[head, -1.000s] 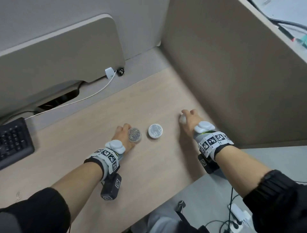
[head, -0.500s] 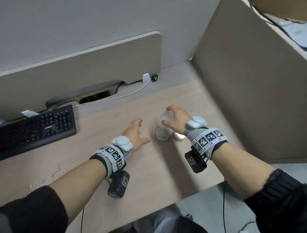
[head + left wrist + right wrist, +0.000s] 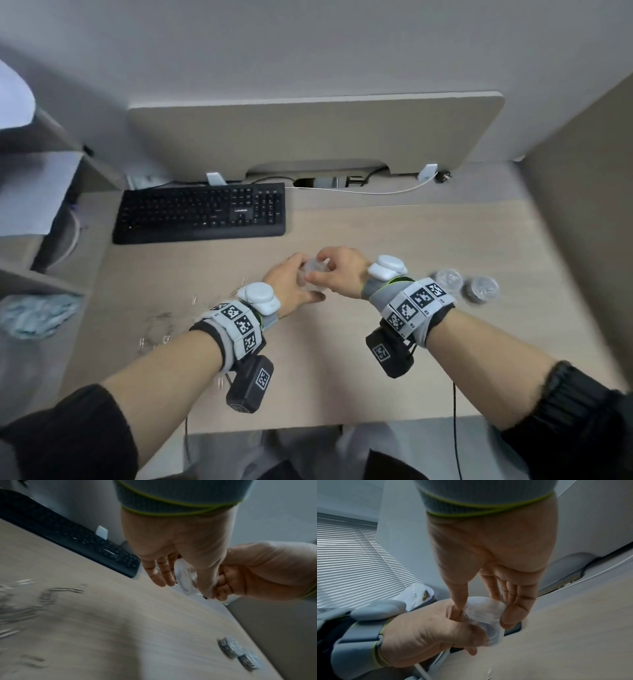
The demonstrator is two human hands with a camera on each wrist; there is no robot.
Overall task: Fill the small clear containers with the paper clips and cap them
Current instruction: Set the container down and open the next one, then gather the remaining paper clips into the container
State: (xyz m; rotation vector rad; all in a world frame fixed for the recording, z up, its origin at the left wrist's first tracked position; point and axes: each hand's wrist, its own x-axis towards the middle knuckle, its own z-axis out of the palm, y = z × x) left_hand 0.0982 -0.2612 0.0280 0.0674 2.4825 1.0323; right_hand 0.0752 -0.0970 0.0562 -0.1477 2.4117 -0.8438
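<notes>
Both hands meet above the middle of the pale wood counter (image 3: 342,359): left hand (image 3: 291,286) and right hand (image 3: 342,274) each grip the small clear round plastic container (image 3: 313,274), apparently empty. Judged step: uncapping it; next, loading loose silver paper clips (image 3: 161,325) lying toward the counter's left edge.

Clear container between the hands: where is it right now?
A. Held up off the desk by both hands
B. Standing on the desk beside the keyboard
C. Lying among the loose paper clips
A: the left hand and right hand both grip the clear container above the desk.
</notes>
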